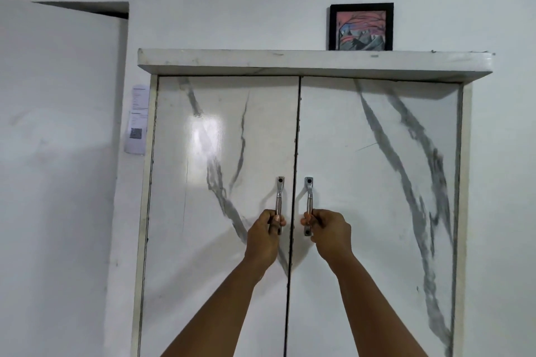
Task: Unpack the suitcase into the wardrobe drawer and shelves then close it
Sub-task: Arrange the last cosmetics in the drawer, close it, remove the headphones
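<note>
- Squarely ahead stands the wardrobe [377, 211], both marble-patterned doors closed.
- Left hand [265, 233] grips the left door handle [279, 193].
- Right hand [329, 230] grips the right door handle [309, 194].
- Atop the wardrobe sits a framed picture [361, 26].

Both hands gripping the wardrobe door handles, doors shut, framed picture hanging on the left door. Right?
Not quite. The head view shows the framed picture standing on the wardrobe's top ledge, not on a door. Otherwise right: left hand and right hand each grip a handle, doors shut.
</note>
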